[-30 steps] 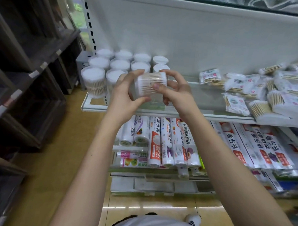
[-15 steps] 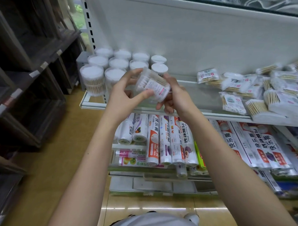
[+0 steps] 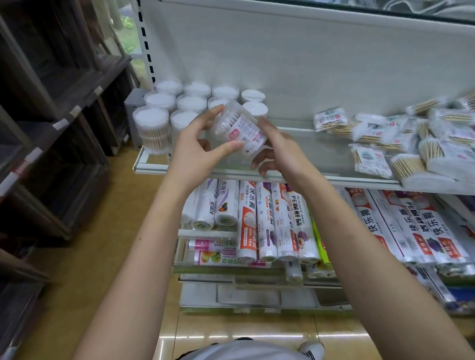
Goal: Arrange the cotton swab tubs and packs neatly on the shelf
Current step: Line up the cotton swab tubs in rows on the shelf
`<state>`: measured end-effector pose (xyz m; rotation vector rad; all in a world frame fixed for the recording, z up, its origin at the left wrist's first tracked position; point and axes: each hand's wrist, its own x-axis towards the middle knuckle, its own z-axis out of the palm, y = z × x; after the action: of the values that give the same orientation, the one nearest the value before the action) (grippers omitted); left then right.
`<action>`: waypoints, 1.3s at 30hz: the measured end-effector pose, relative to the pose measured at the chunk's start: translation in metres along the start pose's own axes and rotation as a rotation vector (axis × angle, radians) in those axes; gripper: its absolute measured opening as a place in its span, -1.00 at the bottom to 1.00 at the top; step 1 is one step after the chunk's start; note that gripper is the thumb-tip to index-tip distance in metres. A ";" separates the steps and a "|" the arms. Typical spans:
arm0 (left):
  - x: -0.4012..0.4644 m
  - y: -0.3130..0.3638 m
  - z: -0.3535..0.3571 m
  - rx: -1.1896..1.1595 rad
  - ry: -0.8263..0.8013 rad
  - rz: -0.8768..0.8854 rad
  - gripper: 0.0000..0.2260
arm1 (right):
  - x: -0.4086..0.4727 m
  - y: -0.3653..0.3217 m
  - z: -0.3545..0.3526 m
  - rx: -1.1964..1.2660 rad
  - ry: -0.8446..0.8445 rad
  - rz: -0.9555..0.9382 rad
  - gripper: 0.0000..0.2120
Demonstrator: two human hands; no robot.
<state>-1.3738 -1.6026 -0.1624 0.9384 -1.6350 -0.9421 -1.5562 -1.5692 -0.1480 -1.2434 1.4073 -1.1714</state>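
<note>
A clear tub of swabs is held tilted above the shelf, just right of the standing tubs. The left hand and right hand both grasp it. Loose packs lie further right on the shelf.

Head view, downward onto near shelf
</note>
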 end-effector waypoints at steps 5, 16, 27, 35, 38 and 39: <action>-0.003 0.003 0.001 -0.008 0.027 0.024 -0.51 | -0.001 0.006 0.004 0.032 -0.040 -0.087 -0.65; -0.005 0.000 -0.009 0.344 -0.051 0.176 -0.21 | -0.005 0.003 0.006 -0.018 -0.098 -0.141 -0.69; -0.003 0.004 -0.009 0.417 -0.099 0.197 -0.17 | -0.003 0.006 0.004 -0.105 -0.091 -0.156 -0.70; 0.001 -0.001 -0.016 0.429 -0.138 0.211 -0.21 | -0.003 0.008 -0.016 -0.097 -0.103 -0.191 -0.31; 0.003 -0.003 -0.018 0.424 -0.152 0.193 -0.21 | -0.004 0.009 -0.024 -0.179 -0.150 -0.236 -0.13; 0.004 -0.003 -0.018 0.415 -0.163 0.182 -0.21 | -0.005 0.009 -0.025 -0.212 -0.166 -0.251 -0.07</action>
<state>-1.3570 -1.6095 -0.1598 0.9840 -2.0662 -0.5755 -1.5818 -1.5617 -0.1529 -1.6667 1.3029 -1.0746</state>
